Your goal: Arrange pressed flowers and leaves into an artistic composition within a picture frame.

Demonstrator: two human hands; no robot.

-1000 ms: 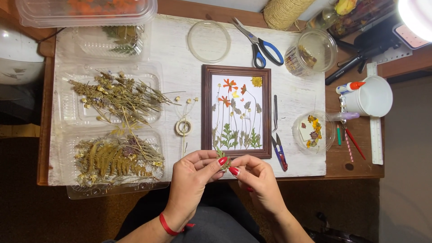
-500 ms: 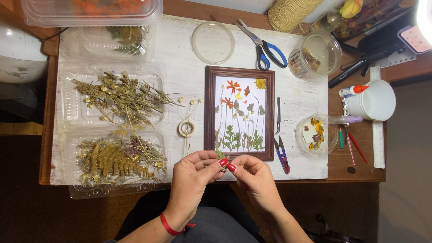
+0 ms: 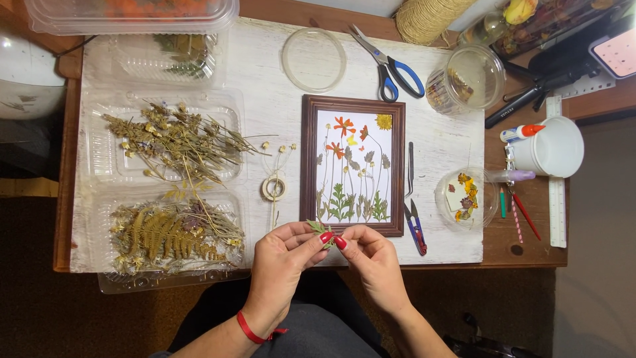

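Barely any shift since earlier: my left hand (image 3: 281, 262) and right hand (image 3: 374, 258) still pinch the small green pressed leaf sprig (image 3: 320, 229) together, just below the brown wooden picture frame (image 3: 353, 165); I judge placement pending.

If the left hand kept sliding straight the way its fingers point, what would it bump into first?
The left hand points up and right, so it would likely meet the right hand first, at the small green sprig both pinch. Depth is unclear.
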